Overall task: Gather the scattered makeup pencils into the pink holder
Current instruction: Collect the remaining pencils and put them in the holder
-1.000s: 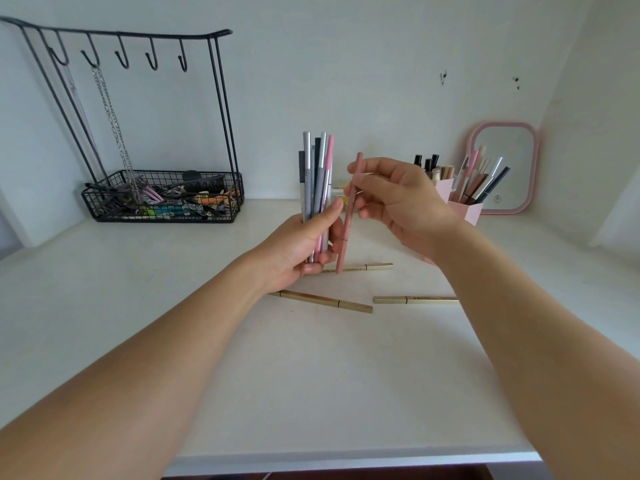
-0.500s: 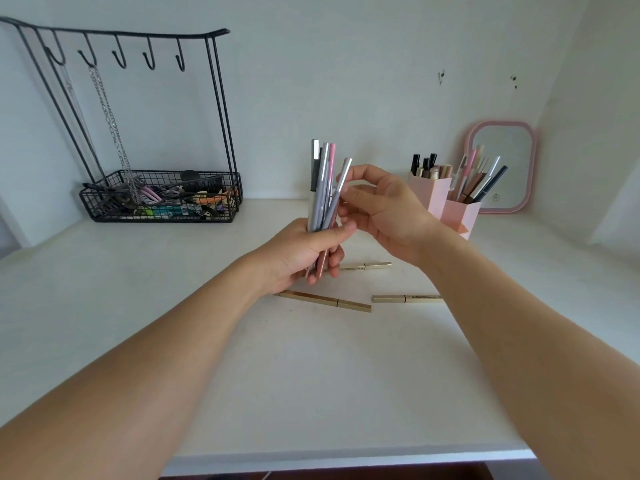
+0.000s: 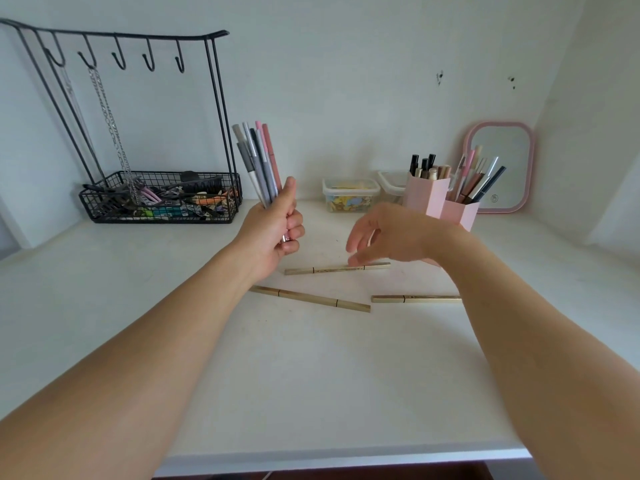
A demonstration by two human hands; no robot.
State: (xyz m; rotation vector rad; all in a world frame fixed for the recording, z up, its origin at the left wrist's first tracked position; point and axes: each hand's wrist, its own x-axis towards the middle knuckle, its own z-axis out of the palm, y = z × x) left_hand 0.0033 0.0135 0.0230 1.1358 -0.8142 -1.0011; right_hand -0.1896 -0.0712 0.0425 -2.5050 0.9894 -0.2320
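My left hand (image 3: 275, 230) is shut on a bundle of makeup pencils (image 3: 258, 161), grey, silver and pink, held upright above the white desk. My right hand (image 3: 388, 235) hangs open with fingers spread, its fingertips just above the far gold pencil (image 3: 325, 270). Two more gold pencils lie on the desk: a slanted gold pencil (image 3: 311, 298) in the middle and a right gold pencil (image 3: 412, 299) partly hidden by my right forearm. The pink holder (image 3: 440, 199) stands at the back right, with several pencils and brushes in it.
A black wire rack (image 3: 159, 199) with hooks, chains and a basket of hair clips stands at the back left. Two small clear boxes (image 3: 349, 194) sit by the wall. A pink-framed mirror (image 3: 498, 168) leans behind the holder. The desk's front edge (image 3: 346, 459) is near.
My right hand has let go of the bundle and dropped toward the far gold pencil. My left hand has moved left with the whole bundle, the reddish pencil now in it.
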